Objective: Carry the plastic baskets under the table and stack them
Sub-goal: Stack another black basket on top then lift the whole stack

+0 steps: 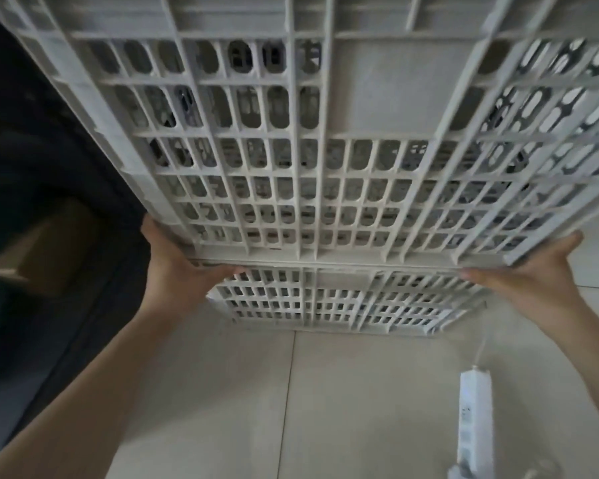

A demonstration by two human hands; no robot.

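A large grey plastic basket (325, 133) with a slotted lattice wall fills the upper view, tilted toward me. It rests on top of a second grey basket (325, 302) that stands on the tiled floor. My left hand (177, 267) grips the upper basket's lower left corner, fingers curled under its edge. On the other side, my right hand (533, 271) holds the lower right corner, fingers under the rim. The insides of both baskets are hidden.
A white power strip (474, 420) with its cable lies on the beige floor tiles at the lower right. Dark furniture (42, 167) stands close on the left, with a brown box (49, 247) low beside it. Bare floor lies between my arms.
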